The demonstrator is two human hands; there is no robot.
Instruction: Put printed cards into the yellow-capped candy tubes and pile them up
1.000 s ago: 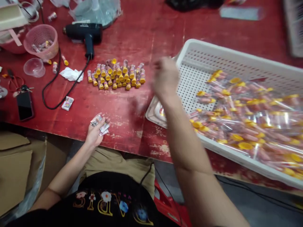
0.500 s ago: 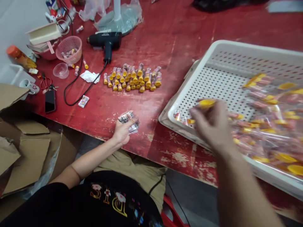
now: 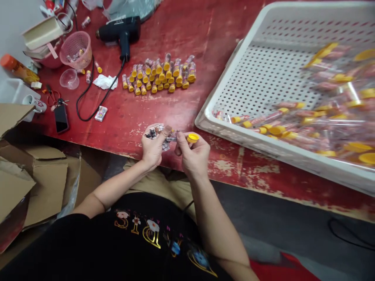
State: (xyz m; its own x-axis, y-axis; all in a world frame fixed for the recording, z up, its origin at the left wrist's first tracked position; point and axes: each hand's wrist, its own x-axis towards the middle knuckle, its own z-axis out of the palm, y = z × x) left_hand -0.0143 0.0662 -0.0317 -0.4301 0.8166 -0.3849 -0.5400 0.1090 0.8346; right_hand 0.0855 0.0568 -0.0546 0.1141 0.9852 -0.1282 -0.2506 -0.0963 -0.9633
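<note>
Thumb and fingers of the right hand (image 3: pixel 195 157) are curled closely round a yellow-capped tube (image 3: pixel 193 138). The cap shows at 12 o'clock of that grip, its round end facing up, while the rest of the tube is hidden among the fingers. At 9 o'clock from it, the left hand (image 3: pixel 152 151) has its thumb pressed over a bunch of printed slips (image 3: pixel 153 132), which fan out from 12 to 2 o'clock of the grip. A narrow printed piece (image 3: pixel 171 138) lies between the two thumbs; which hand bears it, I cannot tell.

Both hands are over the near edge of the red counter (image 3: pixel 158 110). From them, a heap of small capped tubes (image 3: pixel 158 76) lies at about 12 o'clock, a heat gun (image 3: pixel 125 31) at 11 o'clock and a stack of slips (image 3: pixel 100 113) at 10 o'clock. At 2 o'clock is a white perforated tray (image 3: pixel 249 78), holding larger wrapped tubes (image 3: pixel 336 117).
</note>
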